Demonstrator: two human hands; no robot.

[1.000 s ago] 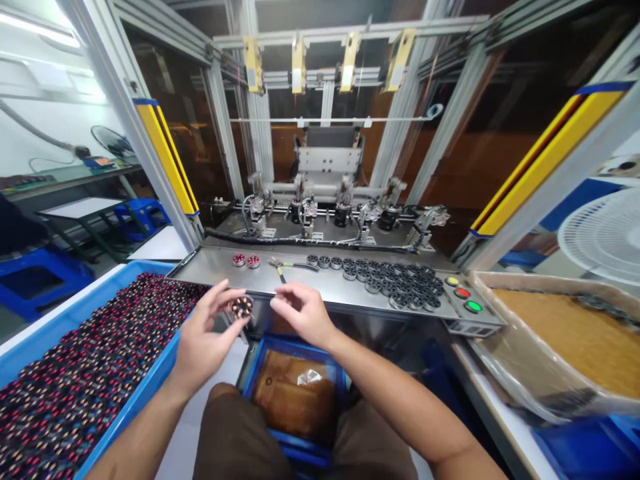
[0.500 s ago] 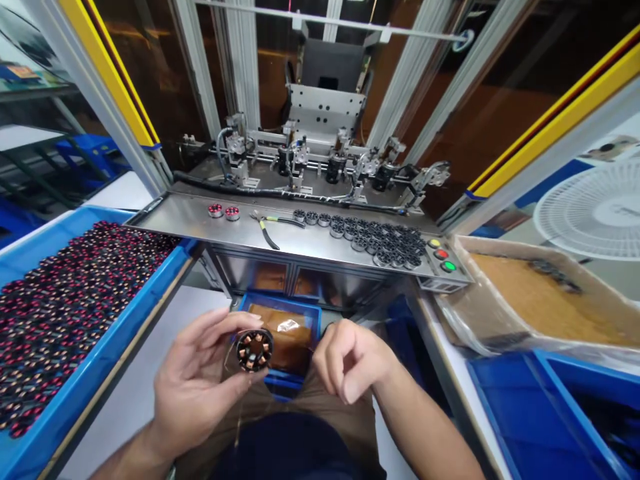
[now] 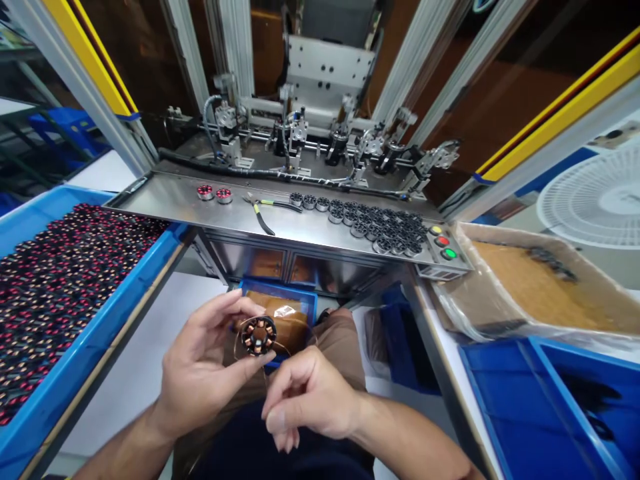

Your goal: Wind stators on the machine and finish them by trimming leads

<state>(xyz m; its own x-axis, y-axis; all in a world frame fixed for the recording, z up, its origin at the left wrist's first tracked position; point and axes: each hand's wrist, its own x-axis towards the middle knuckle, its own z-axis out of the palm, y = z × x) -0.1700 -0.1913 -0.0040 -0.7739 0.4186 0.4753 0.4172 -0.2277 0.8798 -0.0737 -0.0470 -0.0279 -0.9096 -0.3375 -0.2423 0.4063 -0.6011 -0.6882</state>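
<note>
My left hand [image 3: 195, 363] is closed around a motor stator [image 3: 259, 335], a black ring with copper windings on its inner teeth, its open face turned up toward me. Thin copper wire [image 3: 238, 343] loops out from the stator's side, and loose strands trail down toward my other hand. Just right of and below the stator, my right hand [image 3: 313, 400] is pinched shut on a wire strand, whose end is hidden by the fingers. Pliers [image 3: 263, 213] with black and yellow-green handles lie on the metal ledge.
Two red-wound stators [image 3: 214, 193] and several dark stators [image 3: 375, 223] sit on the ledge [image 3: 190, 213]. Behind stands a machine with clamps [image 3: 300, 133]. A blue bin of wound stators [image 3: 75, 267] is left; a control box [image 3: 445, 250], lined carton [image 3: 530, 287] and blue bin [image 3: 500, 393] are right.
My right hand has moved left and down, nearer to the stator. My left hand still holds the stator, which has shifted slightly up and right. The view has tilted down a little.
</note>
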